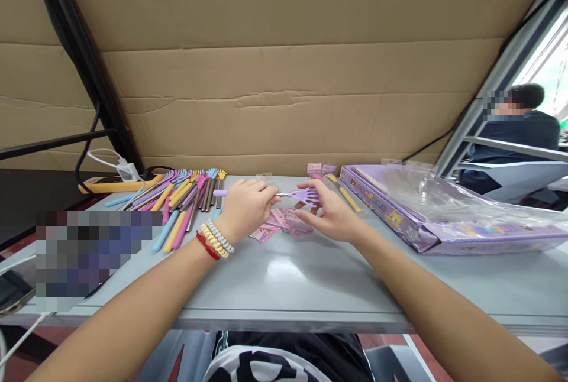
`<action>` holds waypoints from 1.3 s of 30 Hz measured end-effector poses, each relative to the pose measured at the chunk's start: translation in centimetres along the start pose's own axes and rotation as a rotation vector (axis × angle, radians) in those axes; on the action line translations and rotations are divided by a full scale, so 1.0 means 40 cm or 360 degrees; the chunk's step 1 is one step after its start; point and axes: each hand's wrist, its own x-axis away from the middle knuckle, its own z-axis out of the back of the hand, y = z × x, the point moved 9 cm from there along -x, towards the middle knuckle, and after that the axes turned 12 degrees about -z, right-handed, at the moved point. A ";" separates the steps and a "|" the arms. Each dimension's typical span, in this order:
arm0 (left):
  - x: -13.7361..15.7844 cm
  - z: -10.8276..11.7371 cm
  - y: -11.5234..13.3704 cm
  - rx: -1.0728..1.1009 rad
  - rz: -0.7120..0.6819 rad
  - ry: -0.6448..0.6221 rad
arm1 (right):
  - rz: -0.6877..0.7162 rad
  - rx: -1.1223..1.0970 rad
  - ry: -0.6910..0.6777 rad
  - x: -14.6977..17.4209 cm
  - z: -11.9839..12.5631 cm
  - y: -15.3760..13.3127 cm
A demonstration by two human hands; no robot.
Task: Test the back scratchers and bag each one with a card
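Note:
A lilac back scratcher point(304, 196) with a claw-shaped head and a metal rod lies level across the middle, just above the table. My left hand point(249, 204) is closed around its rod, the handle sticking out on the left. At the claw end, my right hand point(331, 210) has its thumb and fingers apart, curved loosely about the prongs; whether they touch is hard to see. Pink printed tags point(288, 220) lie in a loose heap beneath the hands. To the left spreads a pile of back scratchers point(180, 204) in blue, yellow, pink and purple.
A yellow back scratcher point(348, 197) lies right of my hands, beside a purple printed box point(426, 234) under clear plastic. More pink packets point(320, 170) sit against the cardboard wall point(288, 74). A white plug point(128, 169) and cable are at the left. Another person point(521, 133) sits beyond the frame.

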 end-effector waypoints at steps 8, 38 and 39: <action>0.001 0.018 0.003 0.0057 -0.0107 0.0084 | 0.0155 0.0269 0.0274 0.002 0.048 -0.013; 0.120 0.137 -0.327 -0.0265 0.0446 0.0263 | -0.0036 -0.0874 0.0891 0.109 0.449 0.117; 0.127 0.136 -0.340 -0.0246 0.0486 0.0255 | -0.0051 -0.0880 0.0894 0.114 0.455 0.121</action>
